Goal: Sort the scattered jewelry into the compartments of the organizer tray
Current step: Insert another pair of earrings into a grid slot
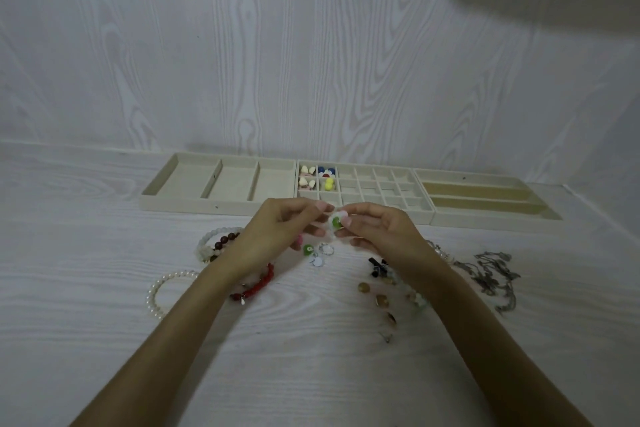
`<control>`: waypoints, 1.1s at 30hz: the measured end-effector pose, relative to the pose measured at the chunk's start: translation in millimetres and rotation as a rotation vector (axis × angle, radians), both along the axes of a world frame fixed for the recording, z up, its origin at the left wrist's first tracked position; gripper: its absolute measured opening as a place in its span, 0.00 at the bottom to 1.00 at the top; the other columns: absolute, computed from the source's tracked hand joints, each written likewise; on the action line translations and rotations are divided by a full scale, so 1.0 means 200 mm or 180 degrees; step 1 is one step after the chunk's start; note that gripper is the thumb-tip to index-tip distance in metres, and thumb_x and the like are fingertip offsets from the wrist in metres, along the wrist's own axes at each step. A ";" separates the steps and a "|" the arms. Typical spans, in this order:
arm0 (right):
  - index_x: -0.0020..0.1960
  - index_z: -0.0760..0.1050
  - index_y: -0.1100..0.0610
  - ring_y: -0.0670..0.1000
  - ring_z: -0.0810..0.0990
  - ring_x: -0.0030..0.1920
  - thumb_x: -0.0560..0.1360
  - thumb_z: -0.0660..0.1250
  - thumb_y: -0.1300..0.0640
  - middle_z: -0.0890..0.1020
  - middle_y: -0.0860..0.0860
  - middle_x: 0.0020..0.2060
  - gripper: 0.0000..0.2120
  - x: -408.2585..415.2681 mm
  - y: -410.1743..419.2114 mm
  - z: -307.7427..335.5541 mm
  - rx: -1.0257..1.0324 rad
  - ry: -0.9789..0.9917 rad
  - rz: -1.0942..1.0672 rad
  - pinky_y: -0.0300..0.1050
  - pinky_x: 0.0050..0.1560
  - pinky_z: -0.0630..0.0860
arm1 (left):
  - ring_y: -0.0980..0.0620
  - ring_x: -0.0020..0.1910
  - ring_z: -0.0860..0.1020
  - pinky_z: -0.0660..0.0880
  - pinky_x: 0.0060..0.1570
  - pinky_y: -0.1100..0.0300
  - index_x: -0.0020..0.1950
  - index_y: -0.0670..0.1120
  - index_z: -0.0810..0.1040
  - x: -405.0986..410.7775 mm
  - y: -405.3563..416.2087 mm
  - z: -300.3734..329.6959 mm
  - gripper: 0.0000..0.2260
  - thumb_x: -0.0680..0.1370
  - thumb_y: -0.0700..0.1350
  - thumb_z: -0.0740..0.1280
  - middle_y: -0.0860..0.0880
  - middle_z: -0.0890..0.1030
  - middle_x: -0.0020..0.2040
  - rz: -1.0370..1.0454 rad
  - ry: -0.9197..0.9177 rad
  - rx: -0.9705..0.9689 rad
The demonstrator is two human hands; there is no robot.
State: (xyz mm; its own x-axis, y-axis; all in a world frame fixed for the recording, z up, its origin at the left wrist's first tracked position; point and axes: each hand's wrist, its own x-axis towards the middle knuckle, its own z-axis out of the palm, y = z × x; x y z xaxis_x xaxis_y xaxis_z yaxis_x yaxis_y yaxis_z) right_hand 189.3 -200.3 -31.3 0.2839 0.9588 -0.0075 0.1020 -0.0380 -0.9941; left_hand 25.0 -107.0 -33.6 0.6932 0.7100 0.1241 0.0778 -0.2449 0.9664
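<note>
Head view: both hands pinch one small green-and-white flower earring (336,221).
Left hand (277,229) and right hand (379,229) hold it together; beige felt organizer tray's (360,208) small grid lies at 12 o'clock, just beyond.

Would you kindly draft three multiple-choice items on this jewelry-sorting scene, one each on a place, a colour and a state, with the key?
1. Where is the red bead bracelet?
A. in the large left tray
B. on the table by the left forearm
C. in the grid tray
2. What colour is the centre of the small piece held between both hands?
A. green
B. blue
C. black
3. How does the long-slot tray at the right end stand?
A. full of chains
B. covered by a lid
C. holding no jewelry

Key: 1 B, it lies on the table below the left hand. 2 A, green shows between the fingertips of the left hand and right hand. 3 C, its slots show bare lining.
</note>
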 end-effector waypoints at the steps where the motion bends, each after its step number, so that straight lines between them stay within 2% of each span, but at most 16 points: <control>1: 0.52 0.79 0.58 0.49 0.84 0.46 0.74 0.69 0.59 0.86 0.54 0.44 0.07 -0.01 0.00 0.00 -0.0001 0.0208 -0.0067 0.37 0.49 0.79 | 0.56 0.44 0.83 0.74 0.32 0.69 0.57 0.47 0.82 0.01 -0.01 0.00 0.11 0.78 0.48 0.64 0.50 0.84 0.48 -0.0018 -0.0017 -0.0040; 5: 0.52 0.80 0.59 0.50 0.84 0.44 0.74 0.69 0.60 0.85 0.56 0.43 0.08 -0.01 0.00 -0.02 0.0000 0.0417 -0.0338 0.38 0.49 0.80 | 0.59 0.43 0.83 0.72 0.35 0.72 0.54 0.48 0.83 0.05 -0.03 -0.05 0.11 0.73 0.47 0.71 0.51 0.85 0.47 0.0201 -0.0148 0.0134; 9: 0.53 0.81 0.58 0.46 0.83 0.40 0.74 0.69 0.58 0.85 0.53 0.40 0.09 -0.01 0.00 -0.03 -0.0129 0.0338 -0.0412 0.36 0.46 0.79 | 0.62 0.45 0.81 0.78 0.44 0.66 0.54 0.54 0.82 0.06 -0.03 -0.06 0.13 0.70 0.53 0.72 0.61 0.83 0.48 0.0486 -0.0191 0.0609; 12: 0.53 0.81 0.56 0.45 0.81 0.38 0.74 0.69 0.57 0.84 0.51 0.37 0.09 -0.02 0.01 -0.03 -0.0203 0.0322 -0.0354 0.35 0.41 0.77 | 0.59 0.44 0.81 0.78 0.41 0.60 0.51 0.56 0.84 0.04 -0.03 -0.05 0.15 0.68 0.59 0.70 0.59 0.83 0.45 0.0465 -0.0159 0.1020; 15: 0.52 0.81 0.57 0.44 0.80 0.36 0.74 0.69 0.57 0.82 0.51 0.35 0.08 -0.02 0.01 -0.02 -0.0223 0.0453 -0.0212 0.34 0.39 0.76 | 0.56 0.43 0.81 0.72 0.36 0.67 0.51 0.54 0.85 0.04 -0.03 -0.04 0.12 0.69 0.54 0.72 0.56 0.84 0.44 0.0219 -0.0179 0.1197; 18: 0.54 0.80 0.57 0.43 0.78 0.36 0.75 0.68 0.58 0.82 0.52 0.39 0.09 0.00 0.00 -0.02 -0.0351 0.0536 0.0001 0.34 0.41 0.75 | 0.55 0.41 0.81 0.70 0.34 0.73 0.50 0.51 0.85 0.02 -0.01 -0.02 0.13 0.68 0.52 0.73 0.54 0.84 0.43 -0.0037 -0.0286 0.1112; 22: 0.57 0.80 0.56 0.45 0.76 0.41 0.76 0.65 0.55 0.81 0.52 0.43 0.12 0.03 -0.01 0.00 -0.0487 0.0196 0.0284 0.36 0.43 0.73 | 0.59 0.34 0.79 0.74 0.30 0.66 0.45 0.49 0.85 0.02 0.00 0.01 0.10 0.68 0.53 0.73 0.57 0.83 0.39 0.0110 -0.0297 0.1109; 24: 0.59 0.79 0.54 0.47 0.76 0.41 0.77 0.64 0.54 0.82 0.50 0.44 0.12 0.04 -0.01 0.02 -0.0445 -0.0141 0.0159 0.38 0.43 0.73 | 0.60 0.34 0.78 0.77 0.29 0.60 0.43 0.49 0.84 0.04 0.00 0.04 0.10 0.68 0.54 0.73 0.57 0.83 0.38 0.0307 -0.0317 0.1085; 26: 0.58 0.79 0.49 0.48 0.77 0.42 0.78 0.64 0.54 0.83 0.50 0.45 0.10 0.07 -0.02 0.04 -0.0254 -0.0504 -0.0140 0.40 0.43 0.73 | 0.61 0.37 0.79 0.78 0.35 0.63 0.42 0.50 0.83 0.06 0.01 0.07 0.09 0.68 0.54 0.73 0.57 0.83 0.38 0.0378 -0.0205 0.1083; 28: 0.57 0.79 0.48 0.47 0.80 0.44 0.76 0.66 0.56 0.83 0.50 0.48 0.10 0.10 -0.04 0.06 0.0043 -0.0670 -0.0218 0.38 0.45 0.74 | 0.60 0.36 0.80 0.77 0.39 0.67 0.41 0.49 0.84 0.09 0.03 0.09 0.08 0.69 0.52 0.74 0.56 0.83 0.37 0.0277 -0.0033 0.1011; 31: 0.56 0.80 0.55 0.47 0.83 0.48 0.72 0.71 0.59 0.84 0.48 0.49 0.13 0.11 -0.06 0.09 0.0482 -0.0787 -0.0035 0.36 0.49 0.78 | 0.62 0.33 0.79 0.74 0.37 0.71 0.42 0.46 0.86 0.14 0.02 0.13 0.09 0.69 0.50 0.74 0.55 0.84 0.35 -0.0002 0.0124 0.0739; 33: 0.54 0.81 0.58 0.50 0.84 0.48 0.71 0.72 0.62 0.85 0.49 0.47 0.11 0.12 -0.07 0.10 0.0701 -0.0864 -0.0055 0.38 0.50 0.79 | 0.64 0.37 0.80 0.72 0.38 0.75 0.44 0.45 0.86 0.17 0.00 0.15 0.09 0.70 0.50 0.74 0.54 0.85 0.38 -0.0080 0.0100 0.0388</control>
